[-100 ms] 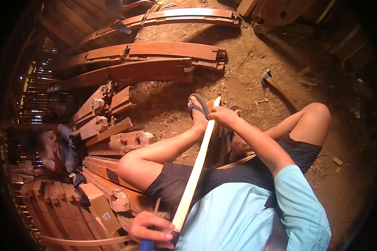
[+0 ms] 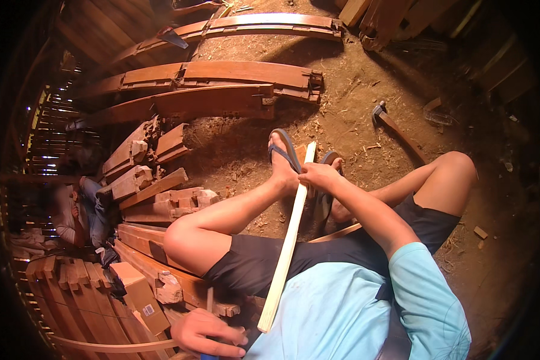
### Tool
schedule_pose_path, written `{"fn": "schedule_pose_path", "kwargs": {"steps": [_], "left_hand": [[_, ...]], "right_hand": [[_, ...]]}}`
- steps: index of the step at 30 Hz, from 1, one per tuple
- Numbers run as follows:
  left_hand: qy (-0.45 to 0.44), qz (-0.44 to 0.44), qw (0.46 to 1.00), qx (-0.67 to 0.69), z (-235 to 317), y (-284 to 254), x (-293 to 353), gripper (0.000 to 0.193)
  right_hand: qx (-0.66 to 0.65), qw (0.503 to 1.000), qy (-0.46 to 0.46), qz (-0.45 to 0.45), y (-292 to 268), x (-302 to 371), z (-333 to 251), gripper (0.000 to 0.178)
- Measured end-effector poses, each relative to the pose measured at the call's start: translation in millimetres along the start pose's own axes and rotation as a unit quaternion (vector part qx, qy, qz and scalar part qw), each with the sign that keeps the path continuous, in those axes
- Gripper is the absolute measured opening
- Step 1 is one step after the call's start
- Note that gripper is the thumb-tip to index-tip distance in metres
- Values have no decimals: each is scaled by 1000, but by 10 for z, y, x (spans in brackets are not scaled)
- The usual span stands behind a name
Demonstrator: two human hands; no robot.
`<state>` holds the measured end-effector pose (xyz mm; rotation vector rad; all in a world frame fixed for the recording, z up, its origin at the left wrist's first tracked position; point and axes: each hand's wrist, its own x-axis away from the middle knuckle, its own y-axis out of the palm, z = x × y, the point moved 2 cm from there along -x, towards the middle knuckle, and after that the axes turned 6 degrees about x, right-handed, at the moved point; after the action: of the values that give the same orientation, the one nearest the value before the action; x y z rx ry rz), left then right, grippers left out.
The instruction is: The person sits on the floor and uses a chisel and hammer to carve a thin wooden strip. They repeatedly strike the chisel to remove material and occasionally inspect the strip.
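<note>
A long, pale wooden strip [image 2: 288, 252] slants from between my feet down to my shirt. Near its upper end, the fingers of my right hand [image 2: 319, 178] close around it. My left hand [image 2: 205, 333] is beside the strip's lower end, apart from it, and curls around a chisel [image 2: 210, 300]. The narrow blade stands up past my knuckles, and only a bit of the blue handle shows below. My sandaled feet flank the strip's far end.
A hammer [image 2: 400, 133] lies on the dirt floor at the right. Long reddish beams [image 2: 246, 72] lie ahead, with several notched timbers [image 2: 126, 180] to the left. A cardboard box [image 2: 139, 291] stands near my left hand. Another person [image 2: 81, 210] sits at the far left.
My left hand with the chisel has moved slightly left, away from the strip's lower end. That end has shifted a little right. My right hand keeps its grip.
</note>
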<state>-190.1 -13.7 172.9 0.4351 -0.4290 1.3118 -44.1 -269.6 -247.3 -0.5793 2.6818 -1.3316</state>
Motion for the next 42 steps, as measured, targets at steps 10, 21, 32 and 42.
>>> {"fn": "schedule_pose_path", "kwargs": {"steps": [10, 21, 32, 42], "left_hand": [[358, 371, 856, -17, -218, -512, -109, 31], [399, 477, 775, 109, -700, -1184, -564, 31], [254, 436, 824, 259, -884, -1767, -1105, 21], [164, 464, 811, 317, -983, -1778, -1397, 20]], "right_hand": [[44, 982, -174, 58, -116, -82, -249, 9], [166, 965, -85, 182, -291, 236, -376, 11], [205, 939, -154, 230, -259, 247, -265, 9], [209, 951, -150, 174, -322, 109, -335, 5]]}}
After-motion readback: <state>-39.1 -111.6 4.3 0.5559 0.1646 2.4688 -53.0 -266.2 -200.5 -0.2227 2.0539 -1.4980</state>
